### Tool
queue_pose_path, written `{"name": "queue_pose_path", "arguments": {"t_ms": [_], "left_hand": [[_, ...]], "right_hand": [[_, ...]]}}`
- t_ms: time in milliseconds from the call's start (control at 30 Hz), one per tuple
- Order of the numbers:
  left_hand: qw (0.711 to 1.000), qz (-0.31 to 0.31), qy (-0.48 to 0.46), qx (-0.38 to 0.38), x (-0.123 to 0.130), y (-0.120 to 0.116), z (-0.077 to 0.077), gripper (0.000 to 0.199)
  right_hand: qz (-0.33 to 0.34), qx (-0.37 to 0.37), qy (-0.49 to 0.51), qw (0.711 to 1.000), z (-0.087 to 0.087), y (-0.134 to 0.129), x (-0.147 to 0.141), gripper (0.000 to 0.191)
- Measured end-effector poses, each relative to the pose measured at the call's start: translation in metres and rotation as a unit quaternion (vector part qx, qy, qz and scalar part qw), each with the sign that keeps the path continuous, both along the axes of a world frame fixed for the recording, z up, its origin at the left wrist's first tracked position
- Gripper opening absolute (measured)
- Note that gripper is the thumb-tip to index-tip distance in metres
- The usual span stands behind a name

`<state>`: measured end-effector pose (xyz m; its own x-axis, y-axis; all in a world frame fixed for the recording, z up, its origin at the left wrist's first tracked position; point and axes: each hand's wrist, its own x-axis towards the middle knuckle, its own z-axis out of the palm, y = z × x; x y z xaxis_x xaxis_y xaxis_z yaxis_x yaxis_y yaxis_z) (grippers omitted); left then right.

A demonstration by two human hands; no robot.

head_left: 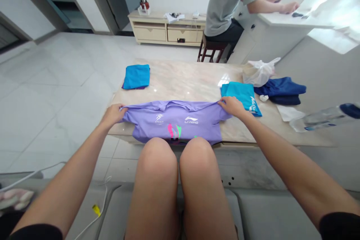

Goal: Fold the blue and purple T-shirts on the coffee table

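A purple T-shirt [176,120] lies spread across the front of the marble-topped table [182,78], collar toward the far side. Its chest carries white logos and a pink and green print; the lower part hangs over the near edge, partly hidden behind my knees. My left hand [113,115] pinches the shirt's left sleeve end. At the other sleeve, my right hand [231,105] grips the fabric near the shoulder, fingers closed. Just behind my right hand is a folded turquoise garment [239,92] with white lettering. A folded blue garment [137,76] rests at the table's far left, purple cloth under it.
On the right of the table are a white plastic bag [260,72], a navy garment [284,89], a crumpled tissue [263,98] and a clear water bottle [323,118] with a blue cap. Beyond, a person [227,3] sits on a stool [210,48] at a white counter.
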<state>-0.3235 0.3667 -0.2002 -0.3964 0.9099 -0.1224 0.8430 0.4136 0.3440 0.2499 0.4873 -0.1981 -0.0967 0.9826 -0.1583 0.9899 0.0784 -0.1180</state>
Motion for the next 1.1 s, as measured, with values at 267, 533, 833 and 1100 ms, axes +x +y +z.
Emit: {"name": "queue_pose_path", "arguments": {"t_ms": [267, 533, 833, 1100], "left_hand": [[0.977, -0.128, 0.120, 0.122, 0.087, -0.054, -0.019, 0.044], [0.961, -0.251, 0.045, 0.107, 0.117, -0.016, -0.082, 0.055], [0.980, -0.166, 0.086, 0.075, 0.108, 0.060, -0.083, 0.076], [0.974, -0.186, 0.114, 0.065, 0.128, 0.052, -0.077, 0.072]], "right_hand": [[0.071, 0.149, 0.045, 0.985, -0.037, -0.082, -0.053, 0.038], [0.181, 0.123, 0.129, 0.967, -0.088, -0.074, -0.082, 0.048], [0.072, 0.135, 0.087, 0.984, -0.110, 0.014, -0.092, 0.067], [0.095, 0.122, 0.063, 0.986, -0.101, 0.002, -0.117, 0.067]]}}
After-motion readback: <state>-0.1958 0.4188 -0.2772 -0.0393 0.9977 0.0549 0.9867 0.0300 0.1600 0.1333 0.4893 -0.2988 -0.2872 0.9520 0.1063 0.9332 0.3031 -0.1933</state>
